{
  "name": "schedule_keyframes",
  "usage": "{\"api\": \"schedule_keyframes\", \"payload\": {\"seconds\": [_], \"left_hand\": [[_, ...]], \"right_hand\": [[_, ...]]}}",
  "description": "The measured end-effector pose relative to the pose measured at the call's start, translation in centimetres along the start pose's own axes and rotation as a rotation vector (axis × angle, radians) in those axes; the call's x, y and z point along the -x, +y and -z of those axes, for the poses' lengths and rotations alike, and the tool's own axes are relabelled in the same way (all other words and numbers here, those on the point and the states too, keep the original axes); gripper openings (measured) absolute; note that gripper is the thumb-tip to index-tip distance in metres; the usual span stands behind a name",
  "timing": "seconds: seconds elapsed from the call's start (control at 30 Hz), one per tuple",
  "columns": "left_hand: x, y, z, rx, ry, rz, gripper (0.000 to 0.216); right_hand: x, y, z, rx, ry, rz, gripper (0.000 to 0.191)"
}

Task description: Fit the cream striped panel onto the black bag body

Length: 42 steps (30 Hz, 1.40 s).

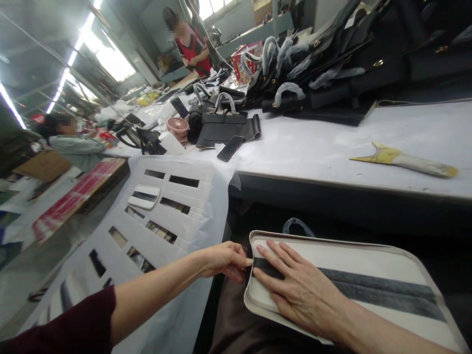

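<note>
Across my lap lies a white panel (365,258) with rounded corners and a raised rim, like the side of a bag. A dark grey strip (383,292) runs along its middle. My left hand (228,260) pinches the panel's near-left short edge, where the strip ends. Spread flat on the panel, my right hand (298,282) has its fingers stretched toward that same edge and covers part of the strip. Behind the panel's far rim shows a handle loop (298,227) wrapped in clear plastic.
To the left stands a white slotted board (206,184) with a smaller white panel (144,196) on it. The white table (306,147) ahead bears a yellow-ended spatula-like tool (405,161), a phone (231,148), a pink fan (178,129) and black bags (221,125). Two people work farther off.
</note>
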State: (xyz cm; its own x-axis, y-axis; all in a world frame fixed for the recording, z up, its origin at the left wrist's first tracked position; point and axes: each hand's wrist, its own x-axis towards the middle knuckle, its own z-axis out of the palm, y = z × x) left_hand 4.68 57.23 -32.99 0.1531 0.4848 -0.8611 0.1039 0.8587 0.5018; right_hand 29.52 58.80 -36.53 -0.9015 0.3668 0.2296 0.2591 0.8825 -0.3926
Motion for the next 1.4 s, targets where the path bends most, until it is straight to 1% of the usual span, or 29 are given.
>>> {"api": "schedule_keyframes", "payload": {"seconds": [0.2,0.3,0.4,0.47,0.6,0.67,0.77,0.93,1.07,1.13,1.2,1.27,1.4], "left_hand": [[0.5,-0.3,0.0,0.008,0.002,-0.066,0.050],[0.8,-1.1,-0.1,0.004,0.015,-0.146,0.050],[0.9,-2.3,-0.5,-0.028,0.052,-0.257,0.050],[0.9,-3.0,-1.0,-0.092,0.129,-0.337,0.044],[1.3,-3.7,-2.1,-0.337,0.374,-0.472,0.018],[1.7,-3.7,-2.6,-0.408,0.437,-0.515,0.011],[2.1,-3.5,-3.2,-0.445,0.473,-0.544,0.010],[2.5,-3.5,-3.6,-0.432,0.466,-0.544,0.009],[2.3,-3.9,-3.1,-0.378,0.424,-0.536,0.012],[1.8,-4.3,-2.6,-0.248,0.351,-0.514,0.021],[1.3,-4.7,-2.2,-0.068,0.261,-0.499,0.030],[1.0,-4.9,-1.9,0.069,0.194,-0.490,0.035],[1.2,-4.8,-2.0,0.141,0.153,-0.465,0.039]], "right_hand": [[0.1,0.0,-0.3,0.044,0.039,0.006,0.058],[0.1,0.1,-0.3,0.082,0.032,0.016,0.060],[0.1,0.1,-0.3,0.116,0.004,0.022,0.062],[0.1,0.1,-0.2,0.139,-0.030,0.026,0.062],[-0.1,0.1,-0.1,0.167,-0.081,0.014,0.061],[-0.2,0.2,-0.1,0.169,-0.090,0.005,0.060],[-0.2,0.3,-0.2,0.157,-0.096,0.011,0.061],[0.0,0.2,-0.1,0.155,-0.098,0.036,0.062],[-0.1,0.1,0.1,0.181,-0.111,0.040,0.060],[-0.1,0.1,0.1,0.182,-0.112,0.046,0.058],[-0.1,0.2,0.1,0.176,-0.111,0.050,0.058],[-0.1,0.2,0.2,0.167,-0.109,0.048,0.058],[0.1,0.1,0.3,0.153,-0.096,0.046,0.058]]}}
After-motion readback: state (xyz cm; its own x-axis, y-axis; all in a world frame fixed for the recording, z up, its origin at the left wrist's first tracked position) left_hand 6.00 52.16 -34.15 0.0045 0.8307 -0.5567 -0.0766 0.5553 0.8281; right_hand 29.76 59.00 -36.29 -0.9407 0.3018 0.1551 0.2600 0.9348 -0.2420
